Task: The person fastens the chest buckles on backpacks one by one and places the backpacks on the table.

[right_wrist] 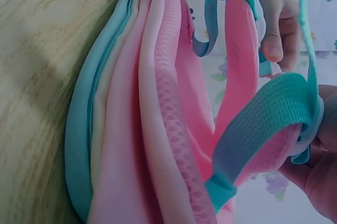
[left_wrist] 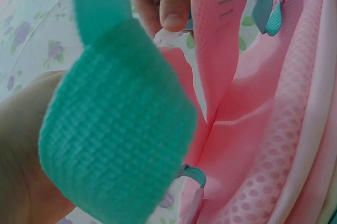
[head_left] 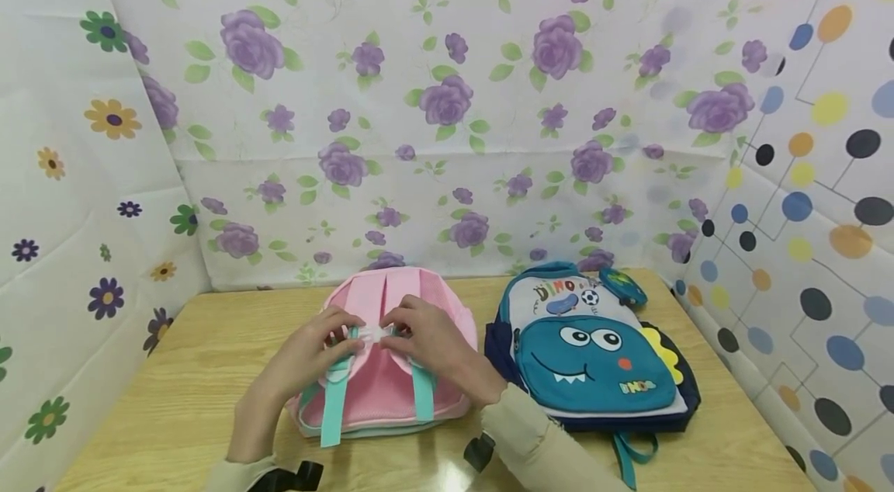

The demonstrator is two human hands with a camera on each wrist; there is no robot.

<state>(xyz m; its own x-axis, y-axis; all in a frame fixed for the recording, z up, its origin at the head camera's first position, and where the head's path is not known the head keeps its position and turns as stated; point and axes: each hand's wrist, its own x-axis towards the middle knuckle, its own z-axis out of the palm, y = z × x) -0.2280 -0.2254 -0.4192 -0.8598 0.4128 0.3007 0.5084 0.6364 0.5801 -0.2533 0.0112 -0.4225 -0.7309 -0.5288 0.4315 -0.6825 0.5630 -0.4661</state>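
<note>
The left hand (head_left: 314, 348) and right hand (head_left: 433, 337), curled, pinch a white buckle (head_left: 375, 334) between them; only the head view shows the dinosaur backpack (head_left: 594, 372) rightward.

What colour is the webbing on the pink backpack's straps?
The webbing is turquoise, clearest in the left wrist view.

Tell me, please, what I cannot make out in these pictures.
White buckle, head view: too small, partly covered by fingers; fastening unclear.
Pink backpack, head view: front hidden beneath its own body.
Left hand, left wrist view: fingertips behind the teal strap.
Right sleeve, head view: cut off by bottom edge.
</note>
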